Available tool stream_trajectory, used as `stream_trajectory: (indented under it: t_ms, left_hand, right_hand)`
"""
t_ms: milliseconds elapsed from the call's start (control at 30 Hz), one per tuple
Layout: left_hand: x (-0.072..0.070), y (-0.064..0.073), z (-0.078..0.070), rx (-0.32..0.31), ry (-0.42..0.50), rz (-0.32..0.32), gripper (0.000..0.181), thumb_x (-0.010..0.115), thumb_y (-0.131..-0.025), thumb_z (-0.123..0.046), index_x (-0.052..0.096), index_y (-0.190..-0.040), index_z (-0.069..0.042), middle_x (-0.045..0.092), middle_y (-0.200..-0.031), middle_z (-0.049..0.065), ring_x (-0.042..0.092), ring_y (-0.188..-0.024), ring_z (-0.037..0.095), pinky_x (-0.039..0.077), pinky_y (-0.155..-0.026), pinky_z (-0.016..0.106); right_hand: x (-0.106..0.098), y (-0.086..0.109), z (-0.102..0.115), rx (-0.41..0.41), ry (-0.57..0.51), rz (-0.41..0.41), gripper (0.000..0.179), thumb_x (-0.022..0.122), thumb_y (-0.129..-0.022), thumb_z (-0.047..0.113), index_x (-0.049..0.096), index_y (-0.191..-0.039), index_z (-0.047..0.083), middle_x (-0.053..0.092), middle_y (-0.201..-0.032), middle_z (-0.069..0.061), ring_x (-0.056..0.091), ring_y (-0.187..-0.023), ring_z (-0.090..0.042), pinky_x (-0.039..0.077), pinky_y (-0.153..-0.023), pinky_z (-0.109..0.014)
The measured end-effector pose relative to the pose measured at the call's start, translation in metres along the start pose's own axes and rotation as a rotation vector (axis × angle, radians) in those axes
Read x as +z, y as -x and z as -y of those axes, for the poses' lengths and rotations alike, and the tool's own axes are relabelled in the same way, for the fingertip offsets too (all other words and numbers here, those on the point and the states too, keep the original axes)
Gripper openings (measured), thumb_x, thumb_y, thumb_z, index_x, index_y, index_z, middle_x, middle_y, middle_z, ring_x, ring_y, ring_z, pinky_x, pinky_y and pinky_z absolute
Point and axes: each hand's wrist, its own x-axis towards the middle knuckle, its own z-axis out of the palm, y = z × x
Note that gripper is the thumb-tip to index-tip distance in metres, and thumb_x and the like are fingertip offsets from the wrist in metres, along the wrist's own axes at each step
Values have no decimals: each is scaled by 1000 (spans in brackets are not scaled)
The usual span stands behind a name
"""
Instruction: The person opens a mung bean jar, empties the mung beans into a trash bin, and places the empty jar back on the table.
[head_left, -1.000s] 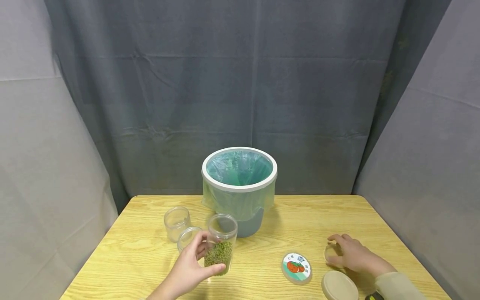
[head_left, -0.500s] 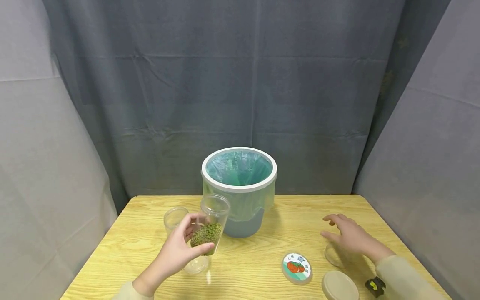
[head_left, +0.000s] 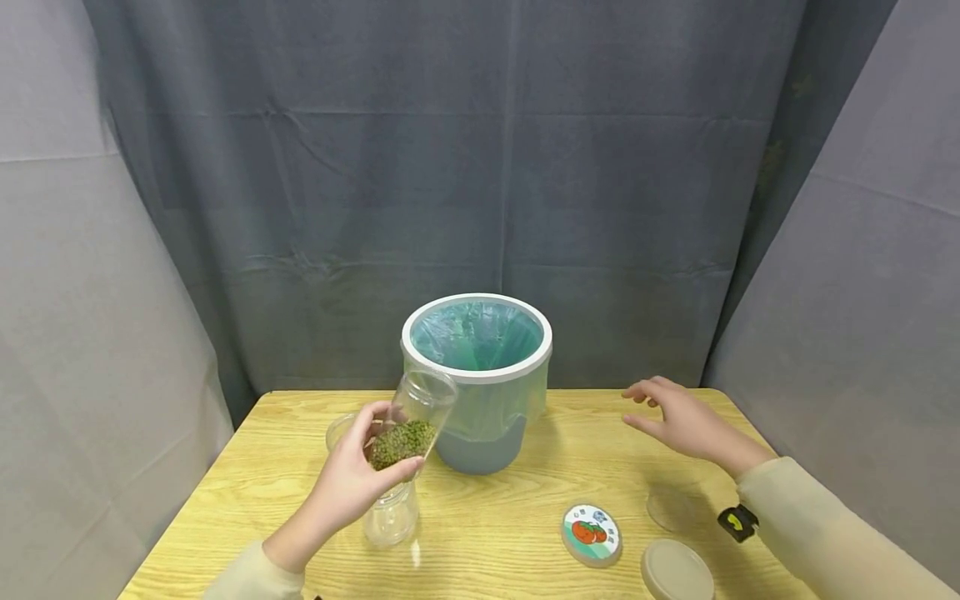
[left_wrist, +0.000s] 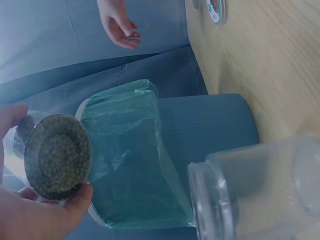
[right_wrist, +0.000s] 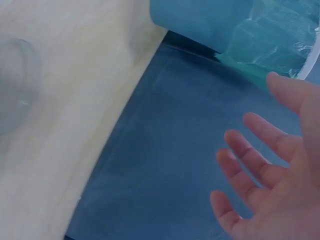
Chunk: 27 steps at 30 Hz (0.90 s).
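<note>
My left hand [head_left: 348, 475] grips a clear jar [head_left: 425, 396] and holds it above the table, its mouth tilted right toward the bin. Green mung beans [head_left: 401, 443] fill its lower part; the left wrist view shows them through the jar's base [left_wrist: 58, 156]. Under the hand stands a second clear jar [left_wrist: 265, 190], open and upright. Another clear jar [head_left: 337, 429] is mostly hidden behind the hand. My right hand [head_left: 678, 417] hovers over the table's right side with loosely bent fingers, holding nothing.
A bin [head_left: 480, 454] with a white rim and green liner stands at the back middle. Toward the front right lie a tomato-printed lid [head_left: 591, 535], a beige lid [head_left: 677, 571] and a clear round piece [head_left: 670, 508]. Dark cloth [head_left: 375, 208] hangs behind.
My right hand has let go of the clear round piece on the table and moved up and back. My left hand has raised the bean jar leftward and tilted it toward the bin.
</note>
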Motion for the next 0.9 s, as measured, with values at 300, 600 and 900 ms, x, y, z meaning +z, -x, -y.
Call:
stream_trajectory:
  t_ms: [300, 600, 900]
  left_hand:
    - [-3, -13, -3, 74, -45, -40, 62, 89, -81, -15, 56, -133, -14, 65, -125, 6, 63, -110, 24, 55, -88, 30]
    - [-7, -26, -7, 64, -105, -32, 63, 87, -83, -20, 54, -136, -13, 64, -128, 6, 60, -114, 24, 53, -93, 37]
    - [-15, -44, -11, 66, -67, -17, 67, 85, -84, -13, 47, -139, -5, 66, -130, 10, 57, -124, 28, 42, -109, 51]
  right_hand:
    - [-15, -24, 26, -55, 30, -47, 25, 73, -97, 27, 71, -118, 12, 67, -108, -4, 65, -102, -27, 55, -88, -50]
    - [-28, -49, 43, -93, 21, -43, 22, 72, -98, 26, 71, -116, 13, 67, -107, -4, 62, -98, -21, 53, -87, -45]
    - [-42, -76, 53, -61, -43, 24, 27, 70, -99, 27, 70, -120, 9, 67, -111, -8, 62, -101, -27, 52, -88, -46]
